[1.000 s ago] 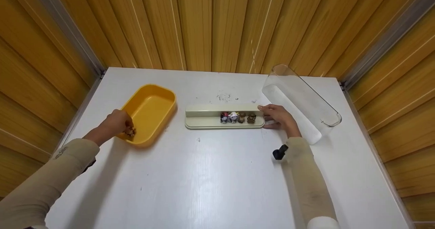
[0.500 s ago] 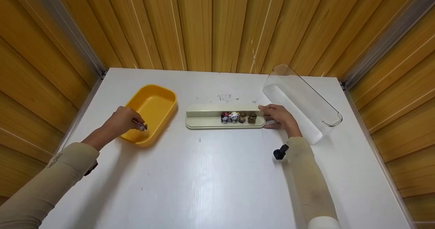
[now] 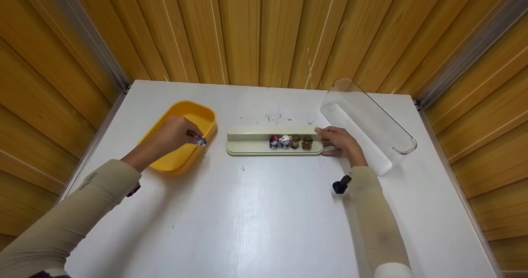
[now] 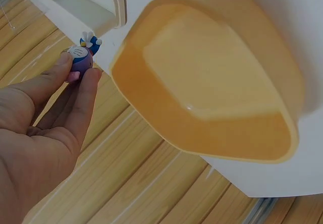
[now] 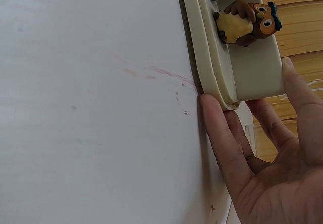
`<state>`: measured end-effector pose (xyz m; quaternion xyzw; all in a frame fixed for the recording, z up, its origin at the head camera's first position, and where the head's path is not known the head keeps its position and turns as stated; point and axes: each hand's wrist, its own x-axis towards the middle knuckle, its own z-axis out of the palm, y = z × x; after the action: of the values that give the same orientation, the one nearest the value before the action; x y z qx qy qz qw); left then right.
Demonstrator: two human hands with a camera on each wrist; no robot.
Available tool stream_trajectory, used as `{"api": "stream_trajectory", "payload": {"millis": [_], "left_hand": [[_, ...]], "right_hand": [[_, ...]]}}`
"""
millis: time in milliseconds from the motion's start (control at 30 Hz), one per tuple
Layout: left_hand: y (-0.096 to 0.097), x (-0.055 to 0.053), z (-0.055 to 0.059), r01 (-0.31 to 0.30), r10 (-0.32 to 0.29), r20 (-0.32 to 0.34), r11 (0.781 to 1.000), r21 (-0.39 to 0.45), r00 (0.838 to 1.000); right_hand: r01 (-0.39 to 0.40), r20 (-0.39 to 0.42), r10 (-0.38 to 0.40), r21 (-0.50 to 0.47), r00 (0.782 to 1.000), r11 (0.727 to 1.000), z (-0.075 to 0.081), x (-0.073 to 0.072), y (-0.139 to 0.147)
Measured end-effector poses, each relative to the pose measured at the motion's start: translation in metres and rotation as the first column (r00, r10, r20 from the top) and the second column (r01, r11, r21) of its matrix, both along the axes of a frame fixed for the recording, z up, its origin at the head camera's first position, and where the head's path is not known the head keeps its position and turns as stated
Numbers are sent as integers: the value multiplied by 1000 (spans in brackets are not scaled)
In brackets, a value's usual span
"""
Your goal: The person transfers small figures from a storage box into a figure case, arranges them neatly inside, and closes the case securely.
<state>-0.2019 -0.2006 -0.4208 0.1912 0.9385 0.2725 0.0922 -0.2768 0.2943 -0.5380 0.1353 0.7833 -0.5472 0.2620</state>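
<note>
My left hand pinches a small purple-and-blue toy figurine between thumb and fingertips, above the right rim of a yellow plastic bin. In the left wrist view the figurine has a white patch with thin dark lines. A cream stepped display stand lies mid-table. On the right half of its lower step several figurines stand in a row, with a brown owl figurine at the right end. My right hand holds that end of the stand, thumb on the raised step and a fingertip at the base's front corner.
Right of the stand, a long clear plastic cover lies at a slant beside the right hand. The white table has dark smudges behind the stand. Wood-look panels enclose the back and sides.
My left hand has lifted the figurine out of the yellow bin and carried it rightward to the bin's right side. My right hand and the stand stay in place.
</note>
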Motion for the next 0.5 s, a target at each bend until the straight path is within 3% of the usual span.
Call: {"api": "stream_trajectory", "payload": {"millis": [200,500], "left_hand": [[14,-4,0,19,-19,-13,999,43,1000],[33,-10,-11,81,-79,-65,996,29,995]], "right_hand": [[9,13,-8,-16,1000,1000,-1,0,1],[12,-12,-13,-55,1000,998,1,2,1]]}}
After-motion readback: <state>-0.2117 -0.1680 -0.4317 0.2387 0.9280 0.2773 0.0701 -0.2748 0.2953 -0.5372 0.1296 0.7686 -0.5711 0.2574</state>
